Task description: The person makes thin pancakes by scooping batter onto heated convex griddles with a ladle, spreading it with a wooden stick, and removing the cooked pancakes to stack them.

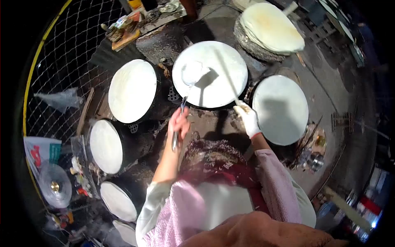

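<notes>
My left hand (pixel 179 124) is bare and wrapped round the handle of a metal ladle (pixel 190 77). The ladle's bowl is over the left part of a round white surface (pixel 230 92) in the centre, with white stuff in or under it; which, I cannot tell. My right hand (pixel 248 119) wears a white glove and grips the lower end of a long pale stick (pixel 226 70), which slants up and left across the same round surface. Whether the stick touches the surface is unclear. Dark shadows lie beside the ladle.
A stack of pale round sheets (pixel 269 26) stands at the upper right. Other white rounds lie right (pixel 282 127) and left (pixel 132 91), (pixel 106 147), (pixel 118 201). A wire mesh fence (pixel 61 61) and a plastic tub (pixel 54 189) are at the far left.
</notes>
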A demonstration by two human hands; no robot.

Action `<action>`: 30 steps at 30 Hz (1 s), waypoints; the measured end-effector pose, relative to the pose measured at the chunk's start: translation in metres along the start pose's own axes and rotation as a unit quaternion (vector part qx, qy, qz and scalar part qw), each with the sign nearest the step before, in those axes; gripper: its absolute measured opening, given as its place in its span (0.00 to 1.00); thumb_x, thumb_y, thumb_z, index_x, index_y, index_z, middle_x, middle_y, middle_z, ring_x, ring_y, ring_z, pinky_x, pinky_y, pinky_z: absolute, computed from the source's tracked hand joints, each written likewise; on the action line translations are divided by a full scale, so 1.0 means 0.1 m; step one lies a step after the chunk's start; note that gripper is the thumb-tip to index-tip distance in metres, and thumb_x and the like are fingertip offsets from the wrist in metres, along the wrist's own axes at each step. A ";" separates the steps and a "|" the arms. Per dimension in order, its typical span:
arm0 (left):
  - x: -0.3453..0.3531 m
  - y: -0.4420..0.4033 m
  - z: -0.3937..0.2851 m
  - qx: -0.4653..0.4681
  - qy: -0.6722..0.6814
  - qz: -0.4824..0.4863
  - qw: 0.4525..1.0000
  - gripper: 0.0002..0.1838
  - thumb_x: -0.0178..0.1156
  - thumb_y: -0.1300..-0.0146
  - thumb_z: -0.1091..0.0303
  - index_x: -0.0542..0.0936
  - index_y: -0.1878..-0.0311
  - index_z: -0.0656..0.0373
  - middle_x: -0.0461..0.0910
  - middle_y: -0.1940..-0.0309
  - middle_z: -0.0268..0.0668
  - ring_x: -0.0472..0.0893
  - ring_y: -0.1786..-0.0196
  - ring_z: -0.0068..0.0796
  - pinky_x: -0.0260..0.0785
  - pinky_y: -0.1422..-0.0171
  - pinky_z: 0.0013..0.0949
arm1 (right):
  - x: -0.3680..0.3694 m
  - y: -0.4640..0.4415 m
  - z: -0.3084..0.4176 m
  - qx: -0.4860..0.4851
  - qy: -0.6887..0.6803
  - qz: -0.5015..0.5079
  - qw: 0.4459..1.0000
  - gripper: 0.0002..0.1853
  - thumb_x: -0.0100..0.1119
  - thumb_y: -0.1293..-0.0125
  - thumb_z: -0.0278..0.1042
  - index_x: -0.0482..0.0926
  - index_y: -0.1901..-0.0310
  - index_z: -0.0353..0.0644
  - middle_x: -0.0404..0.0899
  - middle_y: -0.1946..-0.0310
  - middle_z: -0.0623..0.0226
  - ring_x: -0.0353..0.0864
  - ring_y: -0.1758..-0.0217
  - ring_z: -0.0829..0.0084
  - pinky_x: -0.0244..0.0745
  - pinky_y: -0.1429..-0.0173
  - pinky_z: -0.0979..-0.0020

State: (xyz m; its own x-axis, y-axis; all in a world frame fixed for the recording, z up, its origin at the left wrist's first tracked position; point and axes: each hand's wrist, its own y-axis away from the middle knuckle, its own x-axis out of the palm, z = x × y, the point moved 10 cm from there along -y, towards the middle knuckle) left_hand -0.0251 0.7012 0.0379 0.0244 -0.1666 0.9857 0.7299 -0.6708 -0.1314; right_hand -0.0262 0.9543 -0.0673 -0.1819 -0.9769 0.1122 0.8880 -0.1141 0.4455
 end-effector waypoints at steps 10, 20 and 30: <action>0.30 1.32 0.21 0.196 -0.114 -0.261 0.938 0.17 0.41 0.24 0.63 0.72 0.49 0.67 0.64 0.81 0.24 0.59 0.92 0.11 0.49 0.82 0.23 | -0.08 -0.30 0.06 -0.118 0.131 -0.005 0.984 0.09 0.58 0.33 0.31 0.79 0.56 0.35 0.75 0.66 0.77 0.69 0.65 0.85 0.67 0.58 0.80; -0.19 3.55 0.69 0.364 -0.163 -0.404 0.823 0.14 0.43 0.25 0.63 0.75 0.53 0.62 0.61 0.82 0.25 0.54 0.93 0.15 0.45 0.86 0.24 | 0.60 0.54 -0.68 -0.014 0.241 0.128 0.962 0.16 0.62 0.34 0.36 0.77 0.48 0.37 0.80 0.60 0.73 0.76 0.58 0.81 0.72 0.50 0.78; -0.65 4.72 1.52 0.496 -0.005 -0.504 0.707 0.11 0.51 0.30 0.68 0.73 0.49 0.63 0.71 0.72 0.33 0.63 0.84 0.13 0.50 0.88 0.17 | 1.84 -0.11 -2.41 -0.135 0.832 0.360 0.400 0.17 0.53 0.39 0.40 0.77 0.48 0.51 0.76 0.49 0.45 0.80 0.53 0.48 0.75 0.47 0.54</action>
State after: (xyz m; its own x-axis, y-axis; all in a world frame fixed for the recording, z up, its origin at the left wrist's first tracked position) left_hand 0.4218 0.5058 -0.0726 -0.8485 0.0436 0.5274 0.4999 0.3933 0.7716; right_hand 0.0325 0.7325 -0.2653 0.4962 0.4839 -0.7209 0.5107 0.5089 0.6930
